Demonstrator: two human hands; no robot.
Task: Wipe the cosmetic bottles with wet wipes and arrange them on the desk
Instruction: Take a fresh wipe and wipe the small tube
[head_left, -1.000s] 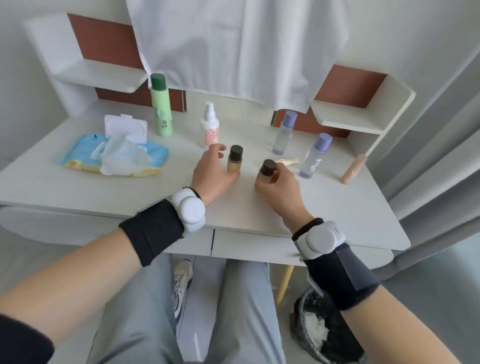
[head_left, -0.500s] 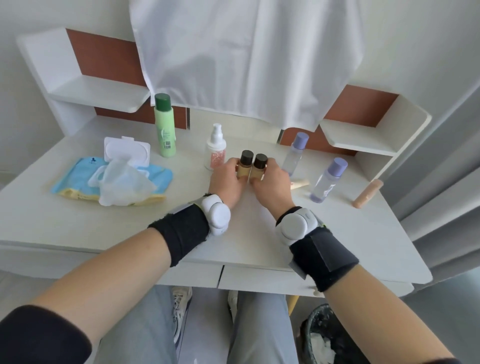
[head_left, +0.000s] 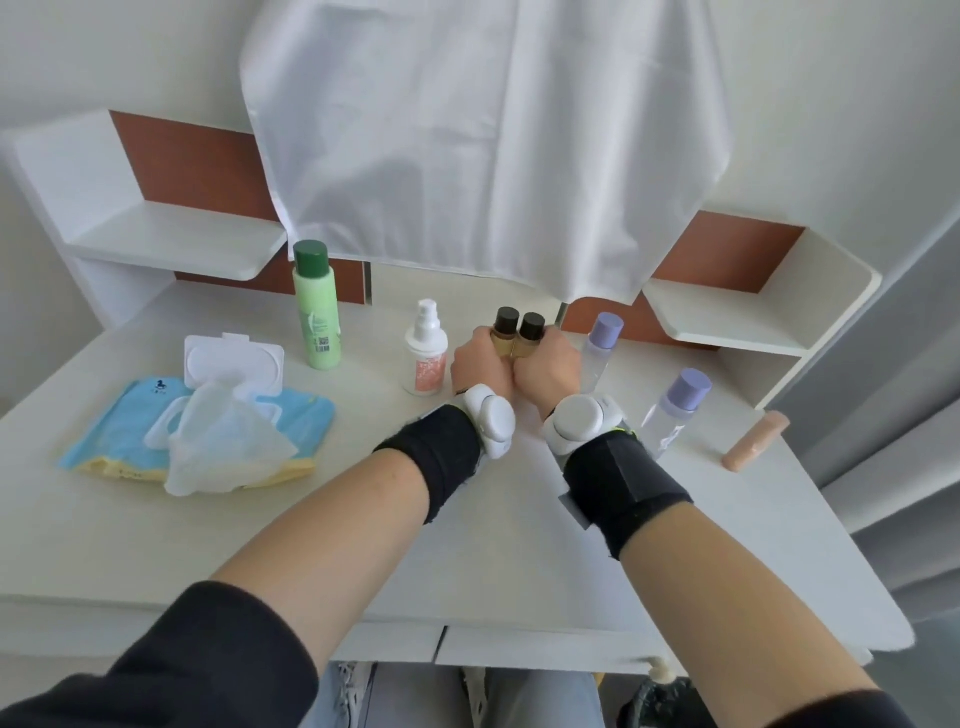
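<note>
Two small amber bottles with dark caps stand side by side near the back of the desk. My left hand (head_left: 480, 366) grips the left amber bottle (head_left: 504, 332). My right hand (head_left: 545, 366) grips the right amber bottle (head_left: 530, 335). The two bottles touch each other. A white spray bottle (head_left: 427, 351) stands just left of my left hand. A tall green bottle (head_left: 315, 306) is further left. Two clear bottles with purple caps, the nearer bottle (head_left: 678, 410) and the farther bottle (head_left: 600, 351), stand right of my right hand.
An open pack of wet wipes (head_left: 202, 421) with a wipe pulled up lies at the desk's left. A beige tube (head_left: 756, 441) lies near the right edge. White cloth (head_left: 483, 140) hangs over the desk's back. Shelves flank both sides. A bin (head_left: 660, 701) sits below.
Both hands have slid the two amber bottles together and pushed them toward the back of the desk, between the spray bottle and the purple-capped bottle.
</note>
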